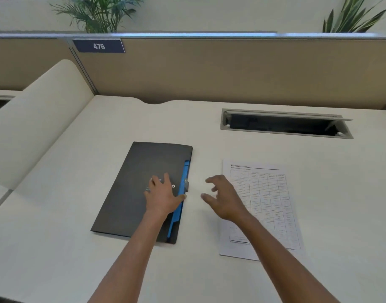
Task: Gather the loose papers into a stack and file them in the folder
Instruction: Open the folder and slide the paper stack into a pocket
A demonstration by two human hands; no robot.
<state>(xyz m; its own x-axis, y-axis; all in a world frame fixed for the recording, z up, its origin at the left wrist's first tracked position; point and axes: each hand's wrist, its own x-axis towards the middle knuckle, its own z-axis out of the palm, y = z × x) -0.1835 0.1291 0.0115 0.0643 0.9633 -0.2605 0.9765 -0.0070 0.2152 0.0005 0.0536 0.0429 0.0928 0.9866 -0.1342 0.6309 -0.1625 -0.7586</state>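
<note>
papers [273, 193]: printed table sheets flat on the desk [56, 248], right of the folder, apart from it | folder [133, 189]: dark, closed, blue edge on its right side | left hand [163, 194]: flat on the folder cover, fingers spread, gripping nothing | right hand [224, 197]: between folder and papers, fingers curled loose, empty

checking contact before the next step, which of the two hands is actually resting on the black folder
The left hand, lying flat on the closed black folder beside its blue edge. The right hand hovers open between the folder and the printed sheet, touching neither.
</note>
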